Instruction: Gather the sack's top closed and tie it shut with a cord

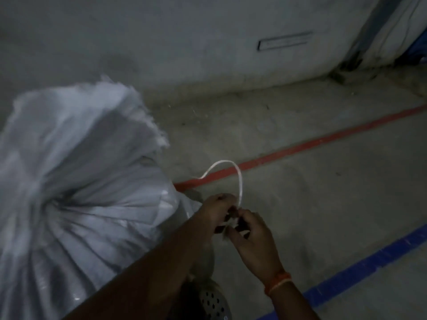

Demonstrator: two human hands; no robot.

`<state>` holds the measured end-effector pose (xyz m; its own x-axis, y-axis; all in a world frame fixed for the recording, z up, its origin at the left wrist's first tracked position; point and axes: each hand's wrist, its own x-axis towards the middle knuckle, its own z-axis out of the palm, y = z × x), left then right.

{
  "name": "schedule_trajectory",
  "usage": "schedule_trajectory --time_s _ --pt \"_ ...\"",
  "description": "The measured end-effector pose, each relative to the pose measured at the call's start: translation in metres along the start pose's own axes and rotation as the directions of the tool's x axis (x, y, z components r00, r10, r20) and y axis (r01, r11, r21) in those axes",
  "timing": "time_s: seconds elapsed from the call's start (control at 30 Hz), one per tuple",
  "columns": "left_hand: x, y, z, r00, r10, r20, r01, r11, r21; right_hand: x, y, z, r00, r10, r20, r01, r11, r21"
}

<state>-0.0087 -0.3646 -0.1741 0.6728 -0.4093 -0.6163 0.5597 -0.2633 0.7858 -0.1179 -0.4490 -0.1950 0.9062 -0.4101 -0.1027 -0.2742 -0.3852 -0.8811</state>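
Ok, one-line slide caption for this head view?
Both hands, left hand and right hand, pinch a thin white cord beside the gathered white woven sack.

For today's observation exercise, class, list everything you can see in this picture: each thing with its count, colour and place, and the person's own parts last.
sack: one, white, standing at the left, top gathered into folds
cord: one, white, arching up from the hands, right of the sack
red line: one, red, on the floor, running up to the right
blue line: one, blue, on the floor at lower right
floor: one, grey concrete
perforated object: one, dark with holes, bottom edge
wristband: one, orange, on the right wrist
left hand: one, pinches the cord
right hand: one, pinches the cord
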Motion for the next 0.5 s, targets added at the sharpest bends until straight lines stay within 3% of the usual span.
schedule_trajectory --time_s 0.1,0.2,0.33,0.4,0.5 --pt "-0.044 0.036 -0.027 0.981 0.194 -0.018 -0.193 0.98 0.04 -0.01 -0.065 0.005 0.985 -0.165 0.053 0.163 0.986 0.031" --pt "-0.087 0.061 -0.058 0.955 0.292 -0.058 -0.287 0.954 0.086 -0.018 -0.114 0.01 0.981 -0.168 0.102 0.152 0.977 0.151" --pt "-0.149 0.085 -0.1 0.952 0.286 -0.108 -0.284 0.958 0.036 -0.023 -0.175 0.026 0.958 -0.028 -0.284 0.12 0.943 0.312" --pt "-0.174 0.089 -0.116 0.943 0.323 -0.083 -0.317 0.946 0.073 -0.025 -0.206 0.044 0.967 0.09 -0.238 0.039 0.872 0.488" --pt "-0.198 0.088 -0.136 0.922 0.373 -0.101 -0.339 0.907 0.25 -0.029 -0.235 0.082 0.986 0.129 -0.101 -0.05 0.825 0.562"
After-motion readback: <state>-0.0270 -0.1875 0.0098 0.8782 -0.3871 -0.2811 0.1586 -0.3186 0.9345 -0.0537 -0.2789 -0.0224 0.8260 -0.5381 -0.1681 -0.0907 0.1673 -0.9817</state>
